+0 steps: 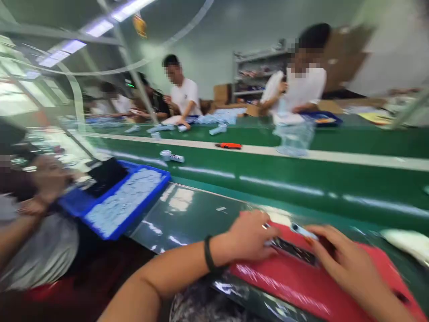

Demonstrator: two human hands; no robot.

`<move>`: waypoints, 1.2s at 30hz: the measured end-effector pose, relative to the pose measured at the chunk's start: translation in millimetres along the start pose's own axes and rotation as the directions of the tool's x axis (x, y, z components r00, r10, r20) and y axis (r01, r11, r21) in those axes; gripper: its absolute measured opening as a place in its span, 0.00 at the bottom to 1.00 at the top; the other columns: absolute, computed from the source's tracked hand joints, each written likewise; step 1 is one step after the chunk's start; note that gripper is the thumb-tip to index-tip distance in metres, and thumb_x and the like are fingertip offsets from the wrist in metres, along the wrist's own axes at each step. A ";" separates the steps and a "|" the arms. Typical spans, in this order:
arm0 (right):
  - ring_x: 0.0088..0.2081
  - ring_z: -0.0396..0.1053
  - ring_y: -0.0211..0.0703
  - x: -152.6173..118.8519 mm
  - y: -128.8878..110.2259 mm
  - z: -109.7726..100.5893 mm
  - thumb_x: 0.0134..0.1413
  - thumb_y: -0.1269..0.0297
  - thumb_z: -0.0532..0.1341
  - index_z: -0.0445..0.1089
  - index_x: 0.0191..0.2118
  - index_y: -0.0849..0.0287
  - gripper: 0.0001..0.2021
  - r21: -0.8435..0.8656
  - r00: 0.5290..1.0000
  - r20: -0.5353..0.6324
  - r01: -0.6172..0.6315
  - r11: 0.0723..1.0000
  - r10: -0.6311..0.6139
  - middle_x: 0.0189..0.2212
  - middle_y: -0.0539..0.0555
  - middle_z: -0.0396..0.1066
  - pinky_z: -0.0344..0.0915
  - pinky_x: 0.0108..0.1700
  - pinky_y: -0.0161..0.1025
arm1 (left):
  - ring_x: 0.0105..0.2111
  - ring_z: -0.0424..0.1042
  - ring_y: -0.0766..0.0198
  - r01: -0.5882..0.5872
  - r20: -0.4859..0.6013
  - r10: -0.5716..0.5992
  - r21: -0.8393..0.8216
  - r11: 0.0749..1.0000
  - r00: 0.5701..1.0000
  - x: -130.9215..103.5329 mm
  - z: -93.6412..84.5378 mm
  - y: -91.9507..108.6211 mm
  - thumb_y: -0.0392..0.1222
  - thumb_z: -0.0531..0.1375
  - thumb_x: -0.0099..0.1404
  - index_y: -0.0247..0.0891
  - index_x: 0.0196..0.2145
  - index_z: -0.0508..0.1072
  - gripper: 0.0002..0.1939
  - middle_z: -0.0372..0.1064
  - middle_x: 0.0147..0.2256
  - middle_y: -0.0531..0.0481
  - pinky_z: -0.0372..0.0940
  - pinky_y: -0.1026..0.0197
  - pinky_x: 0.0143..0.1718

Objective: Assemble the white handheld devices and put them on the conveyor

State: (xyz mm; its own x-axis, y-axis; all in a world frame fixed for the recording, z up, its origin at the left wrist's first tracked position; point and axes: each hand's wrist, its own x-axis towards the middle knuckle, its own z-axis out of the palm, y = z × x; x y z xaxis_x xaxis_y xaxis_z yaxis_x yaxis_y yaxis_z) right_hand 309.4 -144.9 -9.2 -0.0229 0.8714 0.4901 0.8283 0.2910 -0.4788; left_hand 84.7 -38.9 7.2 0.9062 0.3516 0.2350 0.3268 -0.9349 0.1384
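Note:
My left hand (250,236), a black band on its wrist, rests on a red tray (295,286) at the near edge of the workbench and presses on a dark, flat, oblong part (295,250) lying on it. My right hand (338,255) holds the other end of the same part, and a small light blue piece (303,231) sticks up between thumb and fingers. The picture is motion-blurred, so the exact grip is unclear.
A blue bin (134,210) of pale small pieces sits at left beside a neighbour's arm (20,232). A green conveyor (301,179) runs across, carrying an orange-black tool (228,146) and a small white item (171,156). Several people work on the far side.

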 end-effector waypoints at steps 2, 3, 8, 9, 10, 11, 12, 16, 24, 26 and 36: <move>0.33 0.70 0.51 -16.3 -16.7 -9.6 0.75 0.60 0.50 0.70 0.49 0.58 0.13 0.087 0.999 -0.019 -0.038 0.995 0.040 0.37 0.55 0.68 0.69 0.31 0.43 | 0.48 0.71 0.50 -0.017 -0.040 0.012 -0.117 0.993 0.999 -4.0 -3.5 -8.9 0.51 0.69 0.60 0.39 0.52 0.73 0.25 0.70 0.50 0.39 0.71 0.47 0.47; 0.30 0.68 0.50 -16.7 -23.6 -11.4 0.73 0.61 0.51 0.71 0.48 0.59 0.13 0.104 0.998 -0.024 -0.053 0.993 0.056 0.35 0.54 0.67 0.66 0.29 0.42 | 0.50 0.70 0.50 -0.030 -0.053 0.021 -0.178 0.984 0.998 -4.2 -3.8 -13.6 0.49 0.68 0.62 0.37 0.53 0.71 0.25 0.69 0.52 0.38 0.70 0.46 0.50; 0.30 0.67 0.47 -4.3 -40.5 -8.7 0.69 0.66 0.53 0.72 0.46 0.60 0.11 0.099 0.994 0.049 -0.101 0.990 0.096 0.36 0.53 0.67 0.60 0.29 0.40 | 0.53 0.68 0.53 -0.073 -0.082 0.049 -0.326 0.943 0.995 -6.8 -5.8 -17.8 0.48 0.65 0.66 0.38 0.52 0.70 0.20 0.69 0.52 0.41 0.68 0.47 0.55; 0.32 0.68 0.48 -4.4 -42.5 -6.9 0.68 0.68 0.55 0.72 0.46 0.60 0.09 0.058 0.992 0.082 -0.096 0.994 0.091 0.37 0.53 0.68 0.61 0.30 0.41 | 0.53 0.68 0.53 -0.077 -0.089 0.050 -0.330 0.941 0.995 -7.6 -6.6 -16.0 0.48 0.65 0.66 0.38 0.52 0.70 0.20 0.69 0.52 0.41 0.68 0.48 0.55; 0.34 0.68 0.49 -5.1 -44.0 -4.9 0.67 0.70 0.56 0.72 0.46 0.60 0.08 0.012 0.988 0.122 -0.093 0.996 0.091 0.38 0.53 0.68 0.62 0.31 0.41 | 0.53 0.68 0.53 -0.080 -0.096 0.051 -0.331 0.940 0.994 -7.9 -7.1 -14.1 0.48 0.65 0.66 0.39 0.52 0.70 0.20 0.69 0.52 0.41 0.68 0.48 0.55; 0.35 0.69 0.49 -6.0 -45.3 -2.9 0.66 0.72 0.57 0.72 0.46 0.60 0.08 -0.034 0.983 0.160 -0.089 0.995 0.093 0.39 0.52 0.68 0.62 0.31 0.41 | 0.53 0.68 0.53 -0.083 -0.105 0.050 -0.330 0.940 0.993 -7.7 -7.3 -12.3 0.48 0.65 0.66 0.39 0.53 0.70 0.20 0.70 0.52 0.42 0.68 0.47 0.55; 0.36 0.69 0.50 -6.8 -46.2 -1.2 0.65 0.74 0.58 0.72 0.45 0.59 0.08 -0.075 0.978 0.183 -0.086 0.993 0.099 0.39 0.52 0.68 0.62 0.31 0.41 | 0.53 0.69 0.53 -0.085 -0.116 0.049 -0.329 0.940 0.992 -6.9 -7.3 -10.7 0.48 0.65 0.67 0.39 0.52 0.70 0.19 0.70 0.52 0.42 0.68 0.47 0.54; 0.36 0.68 0.50 -6.1 -49.5 0.4 0.63 0.77 0.63 0.72 0.43 0.60 0.06 -0.120 0.978 0.185 -0.070 0.990 0.091 0.36 0.51 0.66 0.63 0.32 0.43 | 0.47 0.71 0.57 -0.096 -0.150 0.047 -0.340 0.936 0.988 -2.1 -6.3 -5.4 0.45 0.59 0.71 0.39 0.46 0.73 0.09 0.73 0.45 0.44 0.68 0.50 0.50; 0.53 0.68 0.50 -5.7 -31.9 9.0 0.68 0.87 0.62 0.68 0.57 0.58 0.20 0.334 0.938 0.229 -0.327 0.884 0.260 0.53 0.54 0.67 0.71 0.54 0.46 | 0.40 0.71 0.62 -0.078 -0.164 0.019 -0.362 0.929 0.986 -0.6 -6.7 0.4 0.41 0.57 0.73 0.39 0.41 0.75 0.06 0.73 0.38 0.48 0.68 0.57 0.41; 0.56 0.66 0.51 -6.2 -26.3 9.7 0.68 0.88 0.63 0.64 0.64 0.57 0.26 0.380 0.924 0.310 -0.335 0.862 0.222 0.57 0.55 0.64 0.70 0.59 0.49 | 0.40 0.72 0.62 -0.086 -0.152 0.033 -0.355 0.931 0.988 -3.1 -9.1 1.8 0.40 0.58 0.72 0.39 0.40 0.75 0.05 0.73 0.39 0.48 0.69 0.57 0.41; 0.54 0.64 0.57 -23.9 -46.3 -1.9 0.64 0.86 0.68 0.68 0.63 0.54 0.28 0.205 0.909 0.400 -0.213 0.955 0.117 0.53 0.53 0.66 0.65 0.57 0.55 | 0.58 0.70 0.46 -0.017 -0.074 0.009 -0.107 0.994 0.997 -34.5 -14.3 31.5 0.42 0.57 0.72 0.38 0.52 0.72 0.13 0.74 0.53 0.42 0.69 0.37 0.58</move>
State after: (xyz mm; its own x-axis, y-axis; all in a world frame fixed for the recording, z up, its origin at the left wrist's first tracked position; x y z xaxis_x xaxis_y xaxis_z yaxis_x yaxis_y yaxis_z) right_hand 272.7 -179.9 2.7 -0.1478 0.9841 0.0980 0.6815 0.1732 -0.7111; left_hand 59.9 -79.9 17.3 0.8869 0.3457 0.3064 0.2807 -0.9301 0.2370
